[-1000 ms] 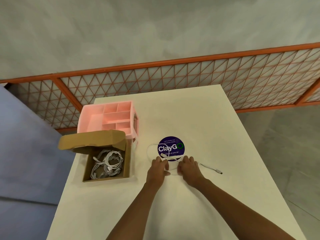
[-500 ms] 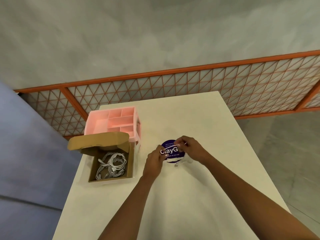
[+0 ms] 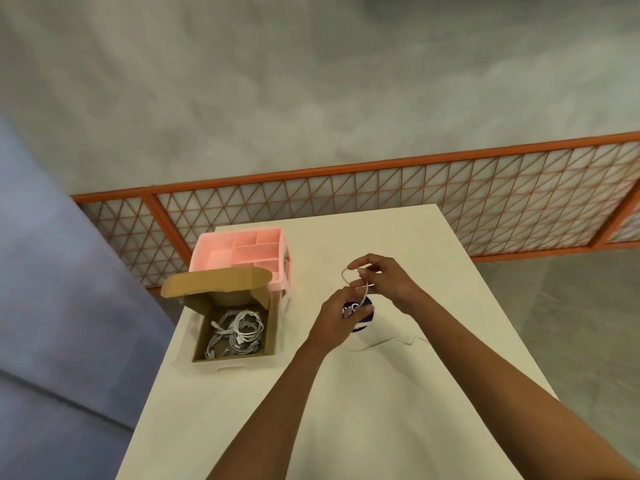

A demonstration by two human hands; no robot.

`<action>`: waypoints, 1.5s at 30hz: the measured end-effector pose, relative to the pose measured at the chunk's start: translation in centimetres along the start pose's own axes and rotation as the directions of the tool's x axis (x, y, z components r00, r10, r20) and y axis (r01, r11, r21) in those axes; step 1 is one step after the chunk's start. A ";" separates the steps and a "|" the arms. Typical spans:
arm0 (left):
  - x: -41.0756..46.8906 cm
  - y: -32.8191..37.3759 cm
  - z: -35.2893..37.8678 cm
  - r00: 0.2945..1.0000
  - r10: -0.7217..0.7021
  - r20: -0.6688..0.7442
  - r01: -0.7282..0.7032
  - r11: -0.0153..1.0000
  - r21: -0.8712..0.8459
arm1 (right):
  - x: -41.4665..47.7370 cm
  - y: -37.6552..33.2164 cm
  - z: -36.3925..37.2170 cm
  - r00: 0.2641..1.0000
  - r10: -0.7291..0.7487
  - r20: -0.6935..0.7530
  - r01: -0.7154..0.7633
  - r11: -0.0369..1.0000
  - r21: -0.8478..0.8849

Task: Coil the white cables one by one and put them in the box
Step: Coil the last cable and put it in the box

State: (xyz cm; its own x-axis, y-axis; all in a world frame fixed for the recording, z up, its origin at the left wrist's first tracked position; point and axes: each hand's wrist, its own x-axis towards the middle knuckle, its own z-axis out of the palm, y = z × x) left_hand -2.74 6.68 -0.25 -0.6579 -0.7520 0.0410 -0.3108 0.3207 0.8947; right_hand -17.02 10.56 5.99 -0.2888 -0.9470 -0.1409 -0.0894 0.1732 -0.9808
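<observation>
- Right hand (image 3: 388,282) is up off the surface, thumb and forefinger pinched on the top of a small loop of the white cable (image 3: 343,276). The other fingers curl loosely behind.
- Just below and toward the person, the left hand (image 3: 334,320) has its fingers curled on the lower run of that same loop. It looks like a pinch, though the exact contact is hidden by the knuckles.
- So it's one loop formed between the two hands, and only one that I can make out. I'd call this an early turn of the coil.
- Down from the grip and out to the right, the loose tail (image 3: 398,341) of the cable lies slack on the table (image 3: 381,410), wound into nothing yet. That length has to be gathered in before this one is done.
- Right under the left hand, a purple sticker (image 3: 363,317) peeks out, mostly covered.
- Off to the left of the grip sits the box (image 3: 272,327), flap thrown open. Inside it is a heap of coiled cables (image 3: 242,329), several in there, exact count impossible to tell.
- Beyond the box, touching or just beside it, stands the pink organiser (image 3: 239,251); its visible compartments show no cable.
- I see no other loose white cable on the table, so this looks like the last one, or close to it.
- Left to do, as I read it: finish the winding, carry the coil left, drop it in the box.
</observation>
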 end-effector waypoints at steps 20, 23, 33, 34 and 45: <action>-1.4 6.7 -7.3 0.981 -0.106 0.163 0.194 0.558 -0.807 | -1.7 1.1 1.3 0.996 -0.061 0.069 0.072 0.983 -0.171; -1.5 6.8 -7.8 0.989 -0.059 0.138 0.147 0.568 -0.810 | -1.8 0.9 2.1 0.997 -0.026 0.079 0.039 0.984 -0.174; -1.0 6.5 -8.8 0.994 -0.032 -0.102 -0.071 0.508 -0.858 | -2.1 -0.3 3.3 0.993 -0.064 0.102 0.100 0.910 -0.403; -0.8 6.3 -9.0 0.994 -0.025 -0.108 -0.083 0.488 -0.869 | -2.3 -0.5 3.2 0.990 -0.072 0.119 0.118 0.893 -0.435; -0.4 4.8 -8.4 0.974 -0.098 -0.204 -0.041 0.809 -0.586 | -2.8 -6.4 3.2 0.932 -0.070 0.356 0.303 0.692 -0.655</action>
State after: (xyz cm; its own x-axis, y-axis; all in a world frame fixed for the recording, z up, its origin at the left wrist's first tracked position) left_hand 1.81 3.72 7.73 -0.4709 -0.8811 0.0429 0.1778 -0.0471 0.9829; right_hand -12.54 11.26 12.27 0.0770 -0.9909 -0.1106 -0.7739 0.0105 -0.6332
